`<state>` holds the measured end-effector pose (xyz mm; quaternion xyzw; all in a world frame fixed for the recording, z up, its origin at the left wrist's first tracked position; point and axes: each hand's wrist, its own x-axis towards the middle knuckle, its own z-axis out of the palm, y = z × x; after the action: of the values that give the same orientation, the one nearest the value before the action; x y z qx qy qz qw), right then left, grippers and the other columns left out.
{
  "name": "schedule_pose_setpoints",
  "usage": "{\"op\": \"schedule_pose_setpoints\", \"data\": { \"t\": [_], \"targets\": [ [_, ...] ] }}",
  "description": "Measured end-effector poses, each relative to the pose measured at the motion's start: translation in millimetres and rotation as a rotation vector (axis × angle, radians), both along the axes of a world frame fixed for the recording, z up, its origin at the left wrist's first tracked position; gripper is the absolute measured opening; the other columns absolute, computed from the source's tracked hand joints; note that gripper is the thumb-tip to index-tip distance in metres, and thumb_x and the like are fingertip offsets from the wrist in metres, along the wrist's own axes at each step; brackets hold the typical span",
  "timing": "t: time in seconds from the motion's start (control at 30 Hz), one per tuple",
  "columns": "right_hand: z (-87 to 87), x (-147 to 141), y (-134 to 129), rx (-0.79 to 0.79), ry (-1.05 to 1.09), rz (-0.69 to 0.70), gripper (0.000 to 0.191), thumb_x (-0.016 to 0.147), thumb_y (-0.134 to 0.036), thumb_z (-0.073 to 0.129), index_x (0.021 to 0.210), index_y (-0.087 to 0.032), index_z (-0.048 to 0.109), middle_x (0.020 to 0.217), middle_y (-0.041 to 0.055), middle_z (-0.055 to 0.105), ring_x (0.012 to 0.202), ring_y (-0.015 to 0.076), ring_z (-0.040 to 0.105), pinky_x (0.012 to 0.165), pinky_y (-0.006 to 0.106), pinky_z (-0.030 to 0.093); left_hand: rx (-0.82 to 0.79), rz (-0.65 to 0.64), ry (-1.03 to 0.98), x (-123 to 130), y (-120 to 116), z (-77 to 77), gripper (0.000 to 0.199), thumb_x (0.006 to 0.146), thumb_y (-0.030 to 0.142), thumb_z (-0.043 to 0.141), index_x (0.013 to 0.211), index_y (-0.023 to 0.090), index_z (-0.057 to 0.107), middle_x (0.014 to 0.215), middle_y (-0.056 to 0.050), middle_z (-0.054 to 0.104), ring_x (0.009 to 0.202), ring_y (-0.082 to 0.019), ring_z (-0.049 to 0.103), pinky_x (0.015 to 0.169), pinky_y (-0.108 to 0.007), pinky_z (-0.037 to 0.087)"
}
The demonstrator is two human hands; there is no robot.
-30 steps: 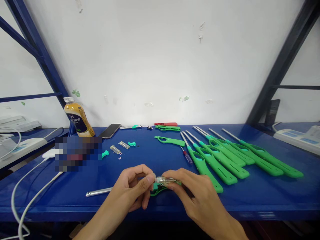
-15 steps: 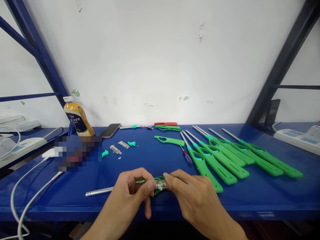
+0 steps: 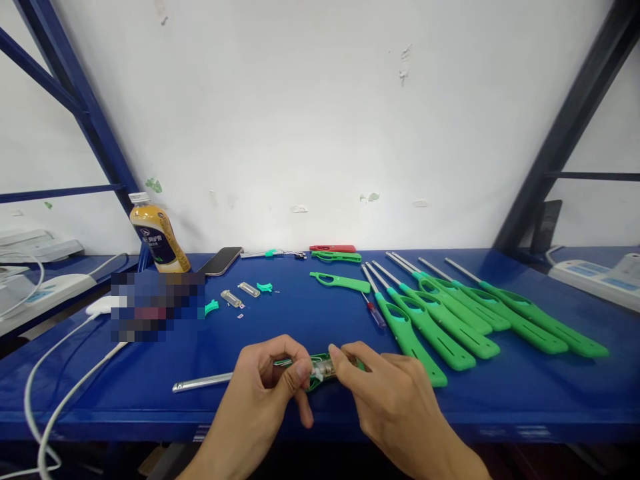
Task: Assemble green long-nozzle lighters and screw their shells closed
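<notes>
Between my hands, near the table's front edge, lies an opened green long-necked lighter (image 3: 315, 383) with its inner parts showing. Its metal tube (image 3: 203, 383) sticks out to the left, past my left hand. My left hand (image 3: 273, 383) pinches the lighter's middle between thumb and forefinger. The thumb and fingers of my right hand (image 3: 383, 387) close on a clear fuel tank (image 3: 325, 368) seated in the green shell. A small whitish piece shows at the tank's left end, beside my left thumb. My fingers cover much of the shell.
Several assembled green lighters (image 3: 435, 320) lie fanned on the right, with a screwdriver (image 3: 375, 313) beside them. Loose shell halves (image 3: 340, 283), clear tanks (image 3: 231, 299) and teal triggers (image 3: 264, 287) lie farther back. A phone (image 3: 223, 261), juice bottle (image 3: 159, 237) and white cable (image 3: 75, 380) are left.
My right fingers have shifted slightly on the lighter, so more of the clear tank and green shell shows. My left hand keeps its pinch. The whole view has shifted a little.
</notes>
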<state>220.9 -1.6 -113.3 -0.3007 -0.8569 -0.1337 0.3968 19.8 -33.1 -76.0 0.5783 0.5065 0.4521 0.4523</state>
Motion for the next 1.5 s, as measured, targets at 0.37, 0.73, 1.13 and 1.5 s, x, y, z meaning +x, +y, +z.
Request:
{"op": "schedule_pose_setpoints", "data": {
  "t": [0.37, 0.73, 1.13, 1.5],
  "targets": [
    [1.5, -5, 2, 0.018, 0.012, -0.051, 0.041, 0.097, 0.001, 0.041, 0.107, -0.023, 0.073, 0.093, 0.0018, 0.081, 0.048, 0.0131, 0.061, 0.051, 0.03, 0.034, 0.03, 0.018, -0.014, 4, 2, -6.0, 0.058, 0.085, 0.074, 0.075, 0.075, 0.017, 0.066, 0.051, -0.001, 0.065, 0.05, -0.018, 0.064, 0.058, -0.026, 0.04],
    [-2.5, -7, 3, 0.031, 0.122, -0.066, 0.035, 0.105, -0.004, 0.042, 0.109, -0.024, 0.07, 0.095, -0.0002, 0.082, 0.051, 0.0126, 0.065, 0.054, 0.029, 0.037, 0.113, 0.064, 0.055, 1, -1, -2.3, 0.038, 0.091, 0.053, 0.075, 0.077, 0.018, 0.075, 0.056, 0.0, 0.067, 0.046, -0.015, 0.063, 0.048, -0.022, 0.037],
    [1.9, 5, 9, -0.49, 0.47, -0.019, 0.007, 0.105, -0.034, 0.066, 0.107, -0.029, 0.071, 0.095, -0.0061, 0.081, 0.061, 0.0137, 0.069, 0.063, 0.026, 0.051, 0.663, -0.059, 0.664, -14, 22, -22.0, 0.03, 0.105, 0.015, 0.051, 0.114, 0.024, 0.079, 0.105, -0.006, 0.075, 0.101, -0.023, 0.066, 0.086, -0.034, 0.055],
    [3.9, 3, 5, -0.571, 0.347, 0.014, 0.015, 0.114, -0.031, 0.039, 0.116, -0.028, 0.054, 0.094, -0.0001, 0.07, 0.081, 0.0201, 0.069, 0.073, 0.032, 0.051, 0.427, -0.123, 0.858, -36, 11, -17.1, 0.028, 0.105, 0.036, 0.064, 0.131, 0.03, 0.07, 0.126, -0.006, 0.065, 0.116, -0.029, 0.062, 0.103, -0.05, 0.055]
  ]
}}
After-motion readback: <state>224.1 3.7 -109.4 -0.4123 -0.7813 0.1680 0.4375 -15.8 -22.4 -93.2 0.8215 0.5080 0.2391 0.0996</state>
